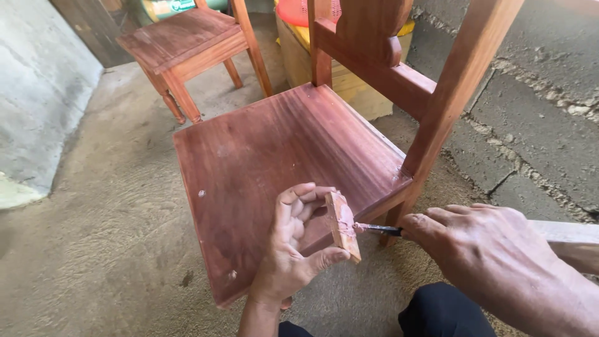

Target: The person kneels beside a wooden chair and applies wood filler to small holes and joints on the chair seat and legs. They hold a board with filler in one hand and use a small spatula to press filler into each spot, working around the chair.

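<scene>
Concrete floor; hands hold block (342,226) and tool (378,229) over chair seat's (274,162) edge.

Head camera, single view, steep downward look.
Worn on the person's head; faces forward and down over a reddish wooden chair seat (287,175), close enough that the left hand (293,249) and right hand (480,249) fill the lower edge. Concrete floor (93,237) spreads left, block wall (530,125) runs right, a second chair (187,43) sits farther off at top.
</scene>
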